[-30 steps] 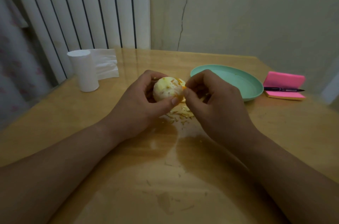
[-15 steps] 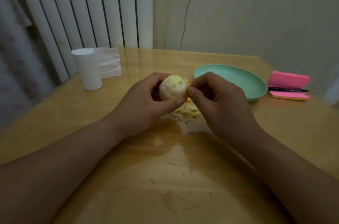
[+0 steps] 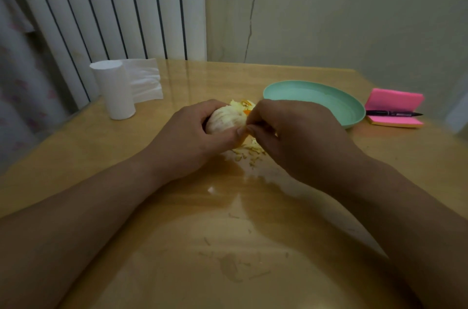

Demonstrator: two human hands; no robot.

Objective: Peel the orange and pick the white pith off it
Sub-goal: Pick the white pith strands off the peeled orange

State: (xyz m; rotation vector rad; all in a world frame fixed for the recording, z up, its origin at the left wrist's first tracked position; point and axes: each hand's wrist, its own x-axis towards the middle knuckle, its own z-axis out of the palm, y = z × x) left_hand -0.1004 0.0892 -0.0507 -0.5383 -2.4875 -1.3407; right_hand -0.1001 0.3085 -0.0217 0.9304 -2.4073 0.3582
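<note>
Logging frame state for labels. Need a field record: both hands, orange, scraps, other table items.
left hand: grips the orange
right hand: pinches at the orange's right side
orange: mostly peeled, pale pith showing, a bit of orange peel at its top
scraps: small bits on the table under the hands
plate: green, behind the right hand
other: tissue roll far left; pen on pink sticky notes far right

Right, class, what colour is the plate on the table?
The plate is mint green, clearest in the head view.
</note>
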